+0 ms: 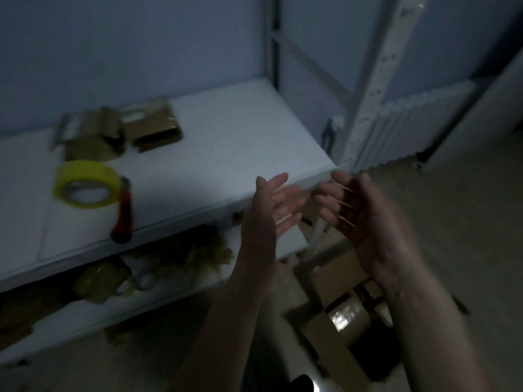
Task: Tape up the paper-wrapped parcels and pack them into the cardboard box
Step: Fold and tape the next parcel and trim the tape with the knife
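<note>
Both hands (319, 205) empty, above flat white shelf (226, 142).

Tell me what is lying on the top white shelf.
On the top shelf lie a yellow tape roll, a red-handled cutter beside it, and brown wrapped parcels further back. The blur hides how many parcels there are.

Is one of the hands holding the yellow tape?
No, the yellow tape roll lies on the white shelf, and both hands are open and hold nothing.
</note>
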